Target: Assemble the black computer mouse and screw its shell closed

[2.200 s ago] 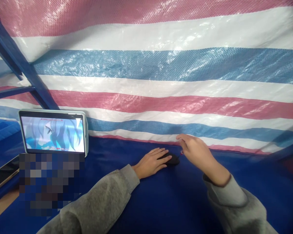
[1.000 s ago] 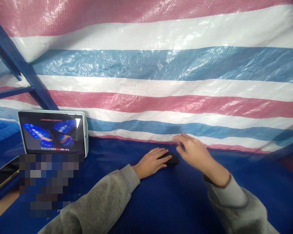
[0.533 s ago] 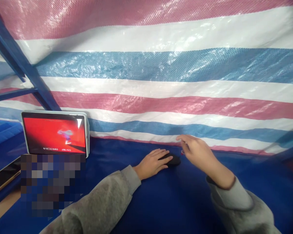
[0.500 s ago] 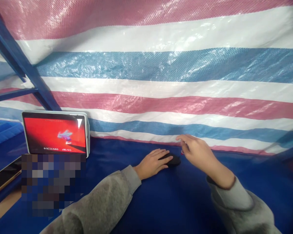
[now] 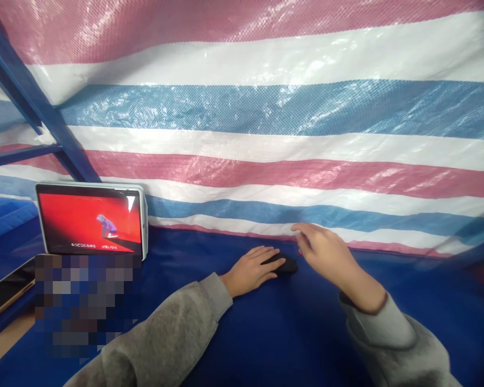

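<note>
My left hand [image 5: 252,270] lies over the left part of a black computer mouse [image 5: 288,264] on the blue surface, fingers pressed on it and steadying it. To the right of the mouse and a little above it is my right hand [image 5: 320,248], closed, with the index finger bent out to the left. A tiny red bit [image 5: 300,252] shows by its curled fingers. What those fingers hold, if anything, is hidden behind the hand.
A tablet [image 5: 91,220] in a pale case stands at the left, playing a red video. Nearby lie a phone [image 5: 8,290] and a blurred-out patch. A blue tray [image 5: 10,217] sits at far left. Striped plastic sheeting [image 5: 266,107] hangs behind, beside a blue metal frame [image 5: 40,102].
The figure on the tablet screen has changed shape. Both hands and the mouse stay almost where they were.
</note>
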{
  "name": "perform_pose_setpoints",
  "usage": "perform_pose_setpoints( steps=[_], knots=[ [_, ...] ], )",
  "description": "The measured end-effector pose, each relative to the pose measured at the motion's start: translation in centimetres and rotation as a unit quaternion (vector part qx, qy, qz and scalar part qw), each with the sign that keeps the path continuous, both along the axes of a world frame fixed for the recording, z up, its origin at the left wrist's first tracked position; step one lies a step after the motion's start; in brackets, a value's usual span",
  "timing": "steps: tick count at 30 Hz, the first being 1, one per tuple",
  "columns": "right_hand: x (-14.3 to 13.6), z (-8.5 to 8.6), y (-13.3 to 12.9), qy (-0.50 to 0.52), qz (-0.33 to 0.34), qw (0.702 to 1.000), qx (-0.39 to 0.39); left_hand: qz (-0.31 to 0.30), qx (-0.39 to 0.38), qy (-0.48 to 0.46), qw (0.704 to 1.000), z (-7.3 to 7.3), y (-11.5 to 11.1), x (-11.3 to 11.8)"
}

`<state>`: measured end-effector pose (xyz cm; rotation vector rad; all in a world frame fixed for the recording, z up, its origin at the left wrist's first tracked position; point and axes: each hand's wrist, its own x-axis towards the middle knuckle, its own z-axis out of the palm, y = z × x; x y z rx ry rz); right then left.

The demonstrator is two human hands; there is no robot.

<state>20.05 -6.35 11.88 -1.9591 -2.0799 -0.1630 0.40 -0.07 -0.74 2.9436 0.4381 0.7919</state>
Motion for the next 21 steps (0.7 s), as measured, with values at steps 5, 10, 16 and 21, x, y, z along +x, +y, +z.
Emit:
perform_pose_setpoints(
  steps=[5,10,16,21],
  knots=[
    [-0.02,0.03,-0.01,-0.012,0.011,1.000,-0.002,0.002,0.001,-0.002,1.000,0.02,0.00,0.03],
    [0.05,-0.10,0.00,-0.012,0.005,1.000,-0.006,0.001,-0.003,0.001,1.000,0.04,0.02,-0.01],
    [-0.03,-0.06,-0.09,-0.021,0.020,1.000,0.000,0.003,0.001,0.001,1.000,-0.05,0.04,-0.01],
    [-0.08,0.10,-0.13,0.002,0.007,1.000,-0.001,0.002,0.000,-0.001,1.000,-0.02,0.01,0.04]
  ],
)
